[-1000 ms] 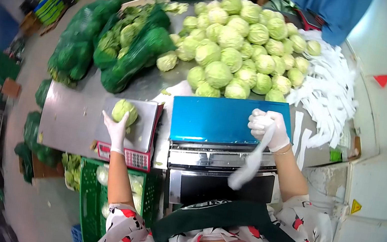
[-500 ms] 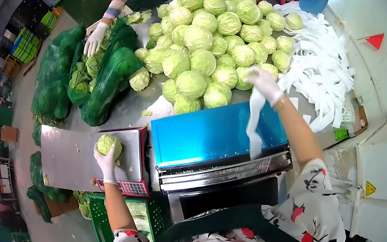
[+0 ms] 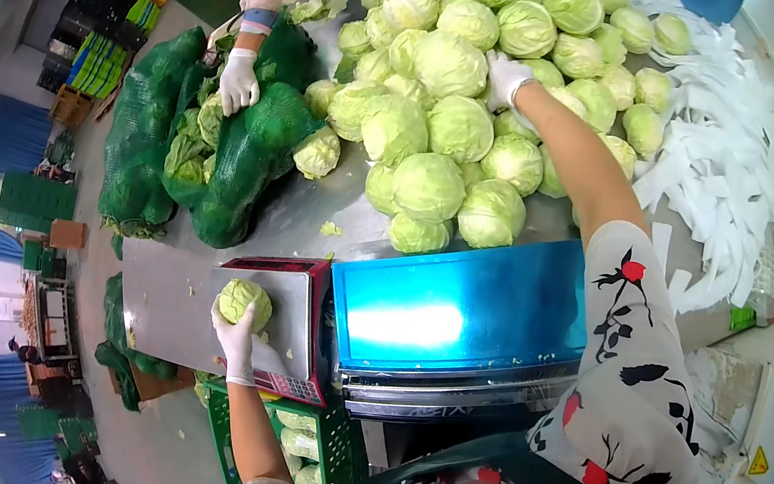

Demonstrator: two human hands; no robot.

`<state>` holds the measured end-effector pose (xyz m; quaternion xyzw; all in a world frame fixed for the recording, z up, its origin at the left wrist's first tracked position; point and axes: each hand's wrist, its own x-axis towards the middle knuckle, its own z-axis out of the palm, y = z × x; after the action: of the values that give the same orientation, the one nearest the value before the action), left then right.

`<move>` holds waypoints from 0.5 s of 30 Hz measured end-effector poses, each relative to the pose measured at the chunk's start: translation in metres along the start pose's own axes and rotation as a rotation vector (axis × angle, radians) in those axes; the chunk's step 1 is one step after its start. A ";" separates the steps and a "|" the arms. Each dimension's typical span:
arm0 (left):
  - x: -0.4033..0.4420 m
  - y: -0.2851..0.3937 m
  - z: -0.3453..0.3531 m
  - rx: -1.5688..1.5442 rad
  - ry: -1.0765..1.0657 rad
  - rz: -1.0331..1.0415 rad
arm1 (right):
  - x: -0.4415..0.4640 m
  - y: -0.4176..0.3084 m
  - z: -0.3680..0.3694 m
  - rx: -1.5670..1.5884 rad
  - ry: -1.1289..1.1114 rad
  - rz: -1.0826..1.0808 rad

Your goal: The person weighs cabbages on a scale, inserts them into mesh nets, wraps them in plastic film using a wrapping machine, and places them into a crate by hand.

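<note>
My left hand (image 3: 236, 335), in a white glove, is closed round a small green cabbage (image 3: 245, 304) on the metal pan of a scale (image 3: 287, 348) with a red rim and keypad. My gloved right hand (image 3: 510, 84) reaches into the big heap of cabbages (image 3: 428, 186), touching them with its fingers apart. No strip shows in this hand. Below my right forearm lies a shiny blue panel (image 3: 458, 304) on a metal box. White strips (image 3: 723, 164) are piled right of the heap.
Across the table, a co-worker's gloved hand (image 3: 239, 82) rests at green mesh sacks (image 3: 144, 143) holding cabbages. A green crate (image 3: 353, 444) with cabbages stands below the scale. A loose cabbage (image 3: 317, 152) lies beside the sacks.
My right hand has moved away from over the blue panel into the cabbage heap, and the white strip it held is gone from it. My left hand still holds the cabbage on the scale.
</note>
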<state>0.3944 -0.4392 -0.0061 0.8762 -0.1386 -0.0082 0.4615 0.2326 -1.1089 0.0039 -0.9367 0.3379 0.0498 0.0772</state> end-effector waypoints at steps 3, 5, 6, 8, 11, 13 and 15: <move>-0.006 0.009 0.001 -0.005 -0.014 0.001 | 0.003 0.008 0.000 0.043 -0.017 -0.058; -0.010 0.020 0.003 -0.010 -0.019 0.002 | -0.004 0.011 -0.005 0.078 -0.027 -0.079; -0.009 0.016 0.004 -0.022 -0.015 0.011 | -0.008 0.009 -0.008 0.066 -0.004 -0.058; -0.010 0.007 0.003 -0.039 -0.001 0.031 | -0.019 0.002 -0.010 0.049 0.042 -0.020; -0.014 0.009 0.003 -0.069 0.008 -0.009 | -0.044 0.002 -0.018 0.017 0.174 0.000; -0.016 0.016 0.001 -0.093 -0.020 -0.025 | -0.075 0.004 -0.036 0.038 0.259 0.024; -0.018 0.009 -0.004 -0.049 -0.067 0.032 | -0.104 0.018 -0.051 0.273 0.363 0.018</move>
<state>0.3758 -0.4368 0.0013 0.8615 -0.1677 -0.0335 0.4781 0.1434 -1.0671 0.0669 -0.9081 0.3583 -0.1649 0.1410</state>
